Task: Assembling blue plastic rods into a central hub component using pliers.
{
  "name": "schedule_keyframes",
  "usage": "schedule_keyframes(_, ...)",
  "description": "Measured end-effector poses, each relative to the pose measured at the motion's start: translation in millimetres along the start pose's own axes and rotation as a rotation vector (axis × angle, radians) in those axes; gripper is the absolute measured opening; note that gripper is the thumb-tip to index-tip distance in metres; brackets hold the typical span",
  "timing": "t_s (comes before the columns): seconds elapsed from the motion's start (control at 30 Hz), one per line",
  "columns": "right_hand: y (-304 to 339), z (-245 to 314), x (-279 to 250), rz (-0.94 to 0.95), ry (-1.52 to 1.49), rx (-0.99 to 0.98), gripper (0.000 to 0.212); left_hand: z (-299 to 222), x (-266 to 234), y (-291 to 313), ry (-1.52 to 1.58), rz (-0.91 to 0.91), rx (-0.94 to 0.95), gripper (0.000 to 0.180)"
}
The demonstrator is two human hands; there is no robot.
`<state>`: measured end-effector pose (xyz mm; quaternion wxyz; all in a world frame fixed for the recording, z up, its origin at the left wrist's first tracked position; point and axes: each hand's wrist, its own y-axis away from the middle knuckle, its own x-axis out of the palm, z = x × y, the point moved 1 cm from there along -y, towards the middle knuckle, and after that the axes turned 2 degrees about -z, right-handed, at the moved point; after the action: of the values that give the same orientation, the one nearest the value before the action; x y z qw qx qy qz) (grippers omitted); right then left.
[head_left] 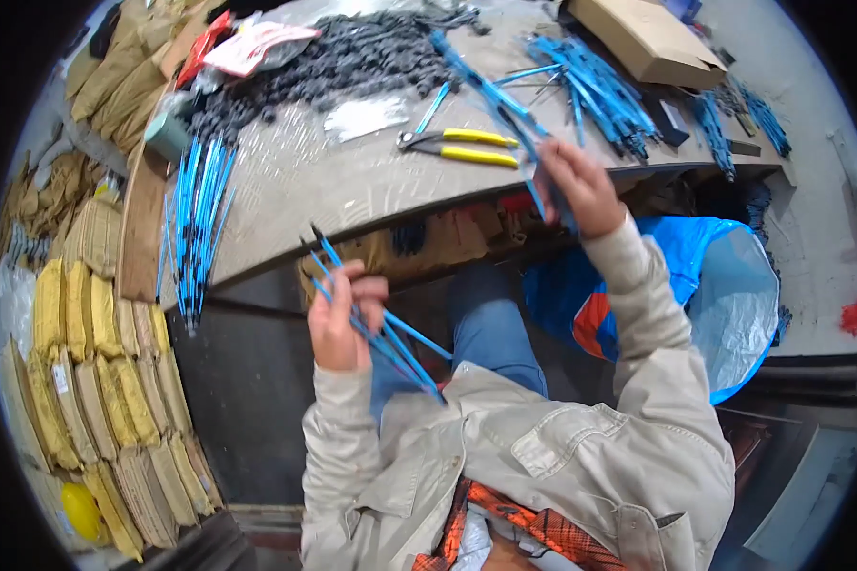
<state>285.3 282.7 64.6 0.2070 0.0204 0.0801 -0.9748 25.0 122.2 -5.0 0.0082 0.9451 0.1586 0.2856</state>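
My left hand [341, 319] is closed around a few thin blue rods [408, 350] with black ends, held slanting in front of the table edge above my lap. Raised over the table's front edge, my right hand [581, 186] grips a long blue bundle [476, 81] that slants up and to the left; its lower part is smeared by motion. Just left of the right hand, pliers [476, 152] with yellow handles lie on the grey table [295, 195]. More blue rods [198, 209] rest in a bunch over the table's left front corner.
A heap of small black pieces [333, 71] covers the back of the table. Blue rods [605, 95] pile up at the right, near a cardboard box [643, 43]. A large blue bag [733, 305] stands open beside my right arm. Yellow and tan packages [114, 390] are stacked at the left.
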Motion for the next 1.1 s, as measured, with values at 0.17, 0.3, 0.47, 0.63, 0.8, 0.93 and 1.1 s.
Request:
schedule_keyframes(0.17, 81.7, -52.4, 88.1, 0.347, -0.521, 0.251, 0.030, -11.4, 18.7, -30.1, 0.143, -0.027, 0.052, 0.031)
schedule_keyframes(0.3, 101.7, -74.5, 129.2, 0.478, -0.808, 0.405, 0.037, -15.4, 41.3, -11.7, 0.197, -0.021, 0.093, 0.030)
schedule_keyframes(0.47, 95.7, -52.7, 133.4, 0.337, -0.733, 0.436, 0.029, -16.6, 25.7, 4.2, -0.203, -0.222, 0.282, 0.025)
schedule_keyframes(0.63, 94.7, -49.3, 128.4, 0.269, -0.225, 0.208, 0.020, -17.4, 41.8, 6.8, 0.030, -0.165, 0.220, 0.022)
schedule_keyframes(0.8, 97.3, -42.5, 135.4, 0.100, 0.154, -0.119, 0.012, -8.7, 48.4, 6.3, -0.356, -0.258, 0.453, 0.019)
schedule_keyframes(0.93, 89.9, -44.7, 134.2, 0.068, 0.045, -0.123, 0.011, -15.1, 41.4, 5.1, -0.092, -0.135, 0.292, 0.016)
schedule_keyframes(1.1, 38.6, -45.9, 64.8, 0.163, 0.526, -0.546, 0.009, -16.4, 15.0, 0.3, 0.363, 0.326, 0.044, 0.015)
